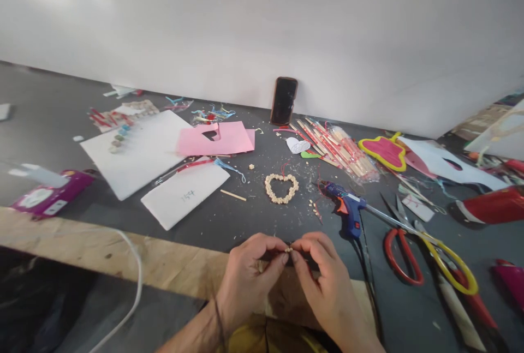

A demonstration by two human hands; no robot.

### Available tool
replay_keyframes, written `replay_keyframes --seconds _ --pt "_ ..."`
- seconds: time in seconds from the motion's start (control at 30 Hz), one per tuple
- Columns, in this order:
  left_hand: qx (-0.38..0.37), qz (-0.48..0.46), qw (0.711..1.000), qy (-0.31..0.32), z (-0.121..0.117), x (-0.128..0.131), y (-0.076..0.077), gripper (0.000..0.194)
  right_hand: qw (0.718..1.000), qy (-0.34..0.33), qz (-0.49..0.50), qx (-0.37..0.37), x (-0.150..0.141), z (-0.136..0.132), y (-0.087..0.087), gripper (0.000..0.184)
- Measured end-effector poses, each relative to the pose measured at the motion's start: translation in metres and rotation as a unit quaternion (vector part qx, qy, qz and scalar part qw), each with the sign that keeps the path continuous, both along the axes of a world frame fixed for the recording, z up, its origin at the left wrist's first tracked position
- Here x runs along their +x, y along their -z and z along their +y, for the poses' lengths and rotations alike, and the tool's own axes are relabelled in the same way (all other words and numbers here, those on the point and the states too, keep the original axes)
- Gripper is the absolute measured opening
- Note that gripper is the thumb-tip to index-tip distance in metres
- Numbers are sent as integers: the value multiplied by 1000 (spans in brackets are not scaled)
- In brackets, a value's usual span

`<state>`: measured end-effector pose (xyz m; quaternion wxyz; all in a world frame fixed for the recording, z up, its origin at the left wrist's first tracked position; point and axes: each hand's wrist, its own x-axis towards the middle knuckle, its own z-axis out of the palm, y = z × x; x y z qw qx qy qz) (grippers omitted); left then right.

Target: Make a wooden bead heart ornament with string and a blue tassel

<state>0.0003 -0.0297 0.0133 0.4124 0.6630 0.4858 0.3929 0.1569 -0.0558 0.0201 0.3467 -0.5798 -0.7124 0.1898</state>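
Near the table's front edge, my left hand [256, 265] and my right hand [321, 271] meet at the fingertips. Both pinch a tiny beige piece [289, 250] between thumb and forefinger; it is too small to name surely and is partly hidden by the fingers. Just beyond them lies a heart-shaped ring [268, 192] made of small beige pieces, with a red thread at its top. To the right of the ring, loose beige bits [313, 207] are scattered. A blue glue gun [347, 208] rests on its side close to my right hand.
Red-handled scissors [403, 257] and yellow-handled scissors [450, 265] lie at right, beside a red can [493, 205]. Wrapped chopsticks [335, 148] lie behind. White sheets [139, 148] and pink paper [233, 140] spread leftward. A phone [284, 100] leans on the wall. A purple device [53, 195] stands left.
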Motion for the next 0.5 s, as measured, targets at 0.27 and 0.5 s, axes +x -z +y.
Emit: replay_keyframes --seconds 0.27,0.5 --pt "-27 -7 999 -44 0 1 10 8 987 41 -155 23 21 7 0 8" --pt "-38 -21 999 -10 0 1 16 12 953 70 -295 12 38 13 9 12"
